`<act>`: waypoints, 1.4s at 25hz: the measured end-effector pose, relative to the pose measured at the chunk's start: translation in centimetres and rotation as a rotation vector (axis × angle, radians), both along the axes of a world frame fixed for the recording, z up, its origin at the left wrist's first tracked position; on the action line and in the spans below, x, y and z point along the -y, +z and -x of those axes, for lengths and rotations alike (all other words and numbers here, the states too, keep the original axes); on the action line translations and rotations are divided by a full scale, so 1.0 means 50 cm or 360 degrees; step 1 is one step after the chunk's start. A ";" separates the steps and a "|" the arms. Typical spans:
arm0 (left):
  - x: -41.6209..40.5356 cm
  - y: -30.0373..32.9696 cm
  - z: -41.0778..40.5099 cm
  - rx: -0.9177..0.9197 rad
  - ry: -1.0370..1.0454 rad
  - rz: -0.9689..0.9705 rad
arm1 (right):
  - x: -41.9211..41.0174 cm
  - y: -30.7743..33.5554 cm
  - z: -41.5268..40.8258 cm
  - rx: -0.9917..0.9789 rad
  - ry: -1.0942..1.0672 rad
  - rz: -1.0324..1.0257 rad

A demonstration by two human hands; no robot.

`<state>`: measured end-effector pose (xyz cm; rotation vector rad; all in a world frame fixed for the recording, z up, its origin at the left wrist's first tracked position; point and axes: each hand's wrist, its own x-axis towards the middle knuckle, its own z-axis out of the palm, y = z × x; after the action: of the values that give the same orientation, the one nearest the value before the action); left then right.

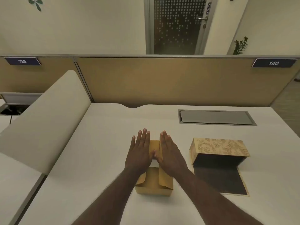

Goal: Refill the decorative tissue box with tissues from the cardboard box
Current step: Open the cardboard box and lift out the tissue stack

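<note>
A plain tan cardboard box (153, 184) stands on the white desk in front of me. Both hands lie flat on its top flaps, fingers straight and pointing away from me. My left hand (139, 151) presses the left flap and my right hand (169, 153) presses the right flap. A strip of white tissues (155, 163) shows in the gap between the flaps. To the right lies the decorative tissue box (219, 146), beige with a gold leaf pattern, open toward me with a dark inside and its flap (220, 181) laid flat on the desk.
The white desk (105, 159) ends at a tan partition (162, 80) behind. A grey cable hatch (216, 117) sits flush in the desk at the back right. A cream side divider (43, 124) rises on the left.
</note>
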<state>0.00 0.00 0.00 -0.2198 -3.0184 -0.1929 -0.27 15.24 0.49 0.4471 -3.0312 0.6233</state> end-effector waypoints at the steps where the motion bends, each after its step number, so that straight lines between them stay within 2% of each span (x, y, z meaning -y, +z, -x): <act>1: 0.006 -0.002 -0.003 0.0034 0.0035 0.0028 | 0.007 -0.002 -0.002 0.0034 -0.0016 -0.0017; 4: 0.024 -0.012 -0.006 0.0168 0.0120 -0.0024 | 0.020 -0.013 -0.006 0.0124 -0.0120 -0.0052; 8: 0.029 0.007 -0.001 0.0198 0.0206 -0.0303 | 0.020 -0.004 0.003 0.0096 -0.0278 -0.0018; 11: 0.041 0.017 0.002 0.0304 0.0377 -0.0642 | 0.010 0.010 0.007 0.0102 -0.0381 0.0189; 14: 0.073 0.020 0.000 0.0246 0.0492 -0.0905 | -0.012 0.025 0.010 0.0294 -0.0615 0.0489; 16: 0.104 0.013 0.001 0.0181 0.0572 -0.0990 | -0.037 0.029 0.018 0.0321 -0.0764 0.0518; 22: 0.180 -0.039 -0.004 0.0233 0.0739 -0.0919 | -0.124 -0.009 0.022 0.0302 -0.1045 0.0346; 27: 0.180 -0.082 -0.018 0.0441 0.0818 -0.0986 | -0.140 -0.033 0.012 0.0508 -0.1044 0.0317; 29: 0.171 -0.081 -0.019 0.0396 0.0783 -0.1041 | -0.129 -0.020 0.008 0.0397 -0.0993 0.0235; 30: 0.166 -0.077 -0.015 0.0346 0.0740 -0.0952 | -0.121 -0.012 0.006 0.0228 -0.0915 0.0053; 32: 0.153 -0.059 -0.001 0.0171 0.0508 -0.0525 | -0.099 0.009 0.003 -0.0132 -0.0644 -0.0333; 33: 0.143 -0.047 0.009 0.0064 0.0331 -0.0341 | -0.085 0.022 0.003 -0.0223 -0.0485 -0.0425; 35: 0.119 -0.028 0.028 -0.0070 0.0026 -0.0165 | -0.048 0.042 0.001 -0.0184 -0.0172 -0.0500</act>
<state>-1.42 -5.95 -1.39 -0.1874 -2.9552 -0.3376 -0.32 17.64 2.60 0.3081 -3.0210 0.1098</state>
